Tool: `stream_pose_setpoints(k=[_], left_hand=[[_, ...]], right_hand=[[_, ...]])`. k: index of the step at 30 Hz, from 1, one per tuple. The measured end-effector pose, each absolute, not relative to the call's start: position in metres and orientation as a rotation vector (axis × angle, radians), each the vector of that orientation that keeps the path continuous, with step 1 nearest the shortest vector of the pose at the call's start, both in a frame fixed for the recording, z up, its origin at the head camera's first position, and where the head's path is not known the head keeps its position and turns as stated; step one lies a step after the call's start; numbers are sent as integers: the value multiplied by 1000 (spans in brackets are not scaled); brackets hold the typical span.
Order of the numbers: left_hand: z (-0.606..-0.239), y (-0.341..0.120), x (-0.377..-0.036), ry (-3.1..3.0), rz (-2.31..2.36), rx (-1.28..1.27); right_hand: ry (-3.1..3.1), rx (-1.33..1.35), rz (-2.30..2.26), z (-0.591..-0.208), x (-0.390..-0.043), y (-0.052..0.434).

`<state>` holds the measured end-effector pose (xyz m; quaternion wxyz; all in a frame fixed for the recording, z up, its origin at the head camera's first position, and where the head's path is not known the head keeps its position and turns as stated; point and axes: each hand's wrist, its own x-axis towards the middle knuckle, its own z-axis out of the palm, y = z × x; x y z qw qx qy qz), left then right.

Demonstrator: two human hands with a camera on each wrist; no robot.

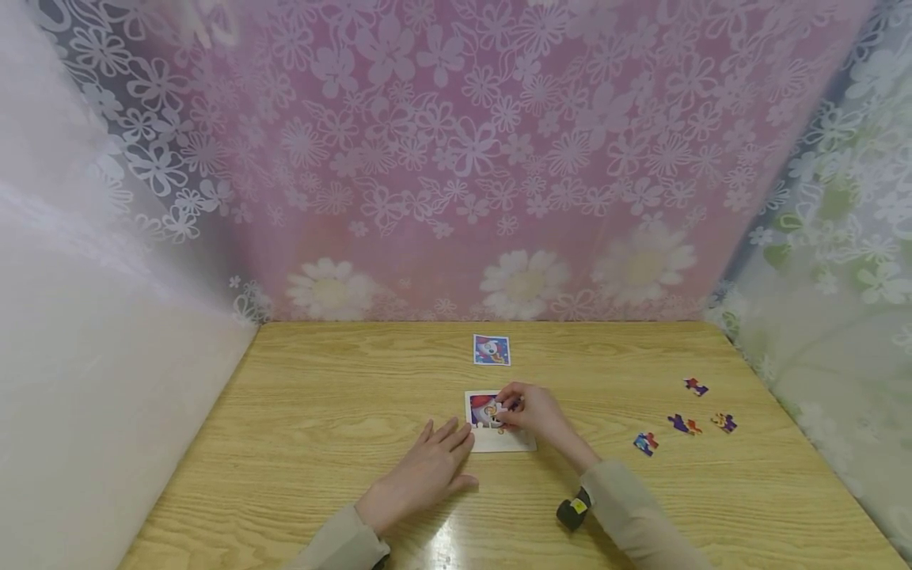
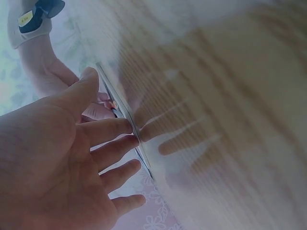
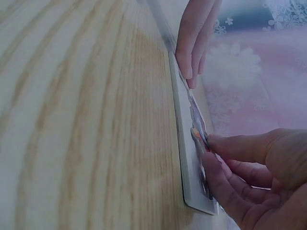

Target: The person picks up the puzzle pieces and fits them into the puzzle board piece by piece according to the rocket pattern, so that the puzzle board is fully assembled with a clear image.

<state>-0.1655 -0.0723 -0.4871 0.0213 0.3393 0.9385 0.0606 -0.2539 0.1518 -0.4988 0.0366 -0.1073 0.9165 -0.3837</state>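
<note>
A white-framed jigsaw board (image 1: 503,443) lies on the table, its upper part filled with a picture of a pale character on purple and red. At its lower left corner my left hand (image 1: 431,461) rests with fingers spread straight, fingertips touching the edge. Over the right side of the picture, my right hand (image 1: 536,412) pinches a small jigsaw piece (image 3: 206,139) between thumb and forefinger, low against the board. Most of that piece is hidden by the fingers. The left wrist view shows the left palm and the board (image 2: 124,112) edge-on.
A small square picture card (image 1: 492,350) lies behind the board. Several loose jigsaw pieces (image 1: 685,424) are scattered on the right of the wooden table (image 1: 342,396). A flowered curtain (image 1: 456,158) stands at the back, with sheets at both sides.
</note>
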Motion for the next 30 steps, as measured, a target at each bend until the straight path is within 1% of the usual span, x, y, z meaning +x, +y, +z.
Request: stream_pose_setpoints(k=[9, 30], left_hand=[[-489, -72, -166, 2916, 158, 1056], [-487, -73, -164, 2913, 191, 1066]], right_hand=[[2869, -322, -1054, -499, -257, 148], [2903, -310, -1001, -494, -259, 148]])
